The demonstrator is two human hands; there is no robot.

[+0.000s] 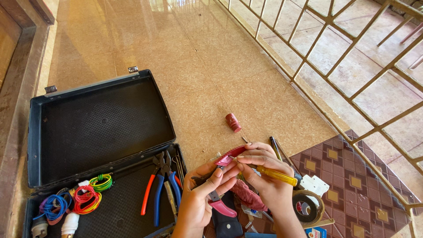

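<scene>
1. You hold a dark red plastic part (229, 155) up in your left hand (200, 198), thumb and fingers pinched around its near end. Keep that pinch firm and your wrist quiet, so the part does not twist as the tool turns.
2. Your right hand (264, 174) is closed around the yellow-handled screwdriver (275, 175) — fingers curled over the shaft near the tip, the handle pointing right. The tip meets the red part at its right edge; I judge you do best keeping the blade in line with the screw and pressing in lightly while you turn.
3. Both hands sit close together, near the middle of the scene and just above the floor, forearms coming up from the near edge. Resting the heels of your hands against each other would steady the work.
4. Whether the tip is fully seated cannot be told — your fingers cover it.
5. A small red cap (233, 122) lies on the tiles just beyond your hands; mind it does not roll.
6. To the left the open black tool case (101, 128) holds pliers (163, 185) and coils of wire (86, 198); a tape roll (307, 207) lies near right on the patterned mat (352, 185).
</scene>
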